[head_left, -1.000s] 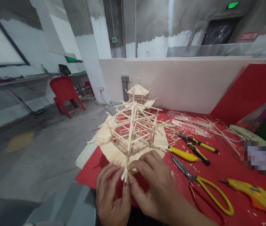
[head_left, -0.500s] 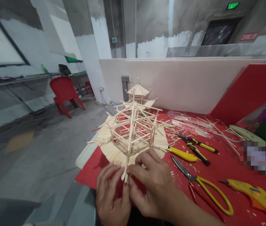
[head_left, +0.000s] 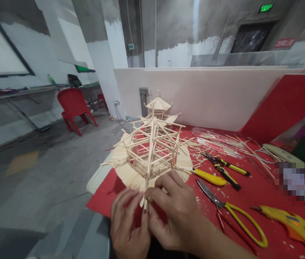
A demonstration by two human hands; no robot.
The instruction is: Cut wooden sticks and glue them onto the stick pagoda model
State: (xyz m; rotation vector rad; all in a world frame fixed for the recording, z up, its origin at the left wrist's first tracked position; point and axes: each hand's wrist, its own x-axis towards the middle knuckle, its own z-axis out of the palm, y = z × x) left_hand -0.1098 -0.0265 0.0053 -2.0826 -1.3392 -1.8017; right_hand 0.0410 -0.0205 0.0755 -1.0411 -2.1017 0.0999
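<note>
A pavilion model (head_left: pixel 139 175) built of thin wooden sticks stands in front of me, with an open stick frame above a skirt of slats. At its near corner, short stick ends (head_left: pixel 142 202) jut out toward me. My left hand (head_left: pixel 129 219) is closed, its thumb and fingertips pinching these ends from the left. From the right, my right hand (head_left: pixel 175 210) pinches the same corner between thumb and bent index finger. The fingertips partly hide the exact contact. Behind it is a finished-looking stick pavilion (head_left: pixel 158 104) with a pointed roof.
On the red tabletop (head_left: pixel 239 201) to the right lie a yellow-handled knife (head_left: pixel 210 177), pliers (head_left: pixel 226 169), red-and-yellow-handled shears (head_left: pixel 222 205) and a yellow glue gun (head_left: pixel 287 216). Loose sticks in plastic (head_left: pixel 219 142) lie farther back. A pale board (head_left: pixel 195 97) stands behind. A red chair (head_left: pixel 74 106) is at left.
Almost nothing differs. Both hands keep their pinch at the model's near corner, with only a very slight shift of the fingers.
</note>
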